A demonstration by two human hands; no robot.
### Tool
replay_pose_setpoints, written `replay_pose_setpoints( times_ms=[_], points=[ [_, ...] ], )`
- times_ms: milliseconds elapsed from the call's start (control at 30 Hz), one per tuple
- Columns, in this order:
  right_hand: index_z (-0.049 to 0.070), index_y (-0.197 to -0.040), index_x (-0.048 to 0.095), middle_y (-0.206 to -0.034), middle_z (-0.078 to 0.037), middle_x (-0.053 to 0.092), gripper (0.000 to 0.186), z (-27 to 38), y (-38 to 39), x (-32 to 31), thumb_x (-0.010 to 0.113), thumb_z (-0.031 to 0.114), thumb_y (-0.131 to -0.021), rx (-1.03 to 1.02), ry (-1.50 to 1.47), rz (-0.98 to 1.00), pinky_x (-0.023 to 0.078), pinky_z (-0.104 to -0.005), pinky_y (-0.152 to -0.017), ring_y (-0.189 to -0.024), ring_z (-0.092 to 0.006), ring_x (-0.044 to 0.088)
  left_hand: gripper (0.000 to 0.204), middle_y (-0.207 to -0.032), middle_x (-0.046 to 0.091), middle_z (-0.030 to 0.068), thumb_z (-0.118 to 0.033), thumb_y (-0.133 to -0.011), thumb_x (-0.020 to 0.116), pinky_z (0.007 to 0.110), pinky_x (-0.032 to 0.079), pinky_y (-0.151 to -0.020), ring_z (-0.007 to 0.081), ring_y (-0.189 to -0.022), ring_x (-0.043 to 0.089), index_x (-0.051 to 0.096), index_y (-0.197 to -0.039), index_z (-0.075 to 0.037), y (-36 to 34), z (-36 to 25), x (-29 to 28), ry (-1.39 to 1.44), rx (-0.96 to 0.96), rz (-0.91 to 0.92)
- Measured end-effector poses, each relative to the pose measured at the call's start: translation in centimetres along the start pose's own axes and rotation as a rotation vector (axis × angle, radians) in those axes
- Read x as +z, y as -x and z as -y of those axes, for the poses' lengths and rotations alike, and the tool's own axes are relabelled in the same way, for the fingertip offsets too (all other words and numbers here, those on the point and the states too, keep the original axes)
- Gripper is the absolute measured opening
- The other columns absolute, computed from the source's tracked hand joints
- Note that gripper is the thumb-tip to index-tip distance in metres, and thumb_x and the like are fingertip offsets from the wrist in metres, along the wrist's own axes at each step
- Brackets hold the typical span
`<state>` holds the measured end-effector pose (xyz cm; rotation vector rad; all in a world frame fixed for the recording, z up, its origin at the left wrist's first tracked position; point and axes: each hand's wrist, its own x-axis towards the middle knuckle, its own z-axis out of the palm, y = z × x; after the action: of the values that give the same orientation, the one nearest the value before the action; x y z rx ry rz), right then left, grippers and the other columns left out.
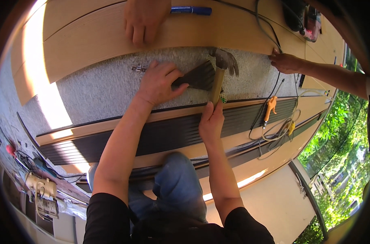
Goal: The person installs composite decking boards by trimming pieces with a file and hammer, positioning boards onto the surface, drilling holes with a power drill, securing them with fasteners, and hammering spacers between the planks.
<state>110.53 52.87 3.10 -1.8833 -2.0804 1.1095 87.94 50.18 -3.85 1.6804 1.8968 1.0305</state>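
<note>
My left hand (157,83) is closed on the near end of a short, dark ribbed board piece (199,76) over the grey concrete floor. In my right hand (211,122) is the handle of a claw hammer (218,83). The hammer's dark metal head (224,61) points away from me, just right of the ribbed piece; I cannot tell whether they touch. A small metal clip (138,68) lies on the concrete beside my left fingertips. A little green piece (223,97) shows by the hammer handle.
Long tan boards (87,57) and dark grooved boards (164,132) flank the concrete strip (99,91). Another person's hand (146,22) rests beside a blue marker (193,10); a further hand (288,63) is near a cable. An orange-handled tool (271,106) and loose cords (280,132) lie right.
</note>
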Motion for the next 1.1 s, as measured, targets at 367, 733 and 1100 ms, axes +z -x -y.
replay_pose_setpoints(
  times_ms=[367,733,1100],
  points=[
    [-0.005,-0.138,0.048,-0.086,-0.020,0.065,0.042,-0.1,0.4,-0.8,0.049,0.027,-0.109,0.029,-0.006,0.034,0.049,-0.0397,-0.063,-0.073,-0.0323,0.063,0.026,-0.091,0.062,0.0027,-0.030,-0.075,0.085,0.040,0.043,-0.079,0.0239,-0.088,0.063,0.069,-0.088,-0.014,0.2,0.3,0.2,0.030,0.004,-0.030],
    [-0.005,-0.143,0.046,-0.098,-0.030,0.070,0.047,0.7,2.0,-1.4,0.049,0.027,-0.109,0.127,-0.008,0.077,0.054,-0.0464,-0.071,-0.085,-0.0485,0.069,0.027,-0.091,0.063,0.0035,-0.031,-0.074,0.085,0.042,0.046,-0.083,0.0263,-0.087,0.064,0.070,-0.089,-0.015,0.6,0.6,0.2,0.019,0.007,-0.056],
    [0.000,-0.117,0.052,-0.077,-0.003,0.053,0.024,0.0,6.4,-4.2,0.046,0.023,-0.110,0.213,-0.350,-0.046,0.039,-0.0261,-0.054,-0.067,-0.0081,0.049,0.026,-0.099,0.068,0.0068,-0.029,-0.079,0.085,0.043,0.052,-0.080,0.0327,-0.092,0.064,0.073,-0.095,-0.012,0.3,-0.3,0.6,0.010,-0.087,-0.102]
  ],
)
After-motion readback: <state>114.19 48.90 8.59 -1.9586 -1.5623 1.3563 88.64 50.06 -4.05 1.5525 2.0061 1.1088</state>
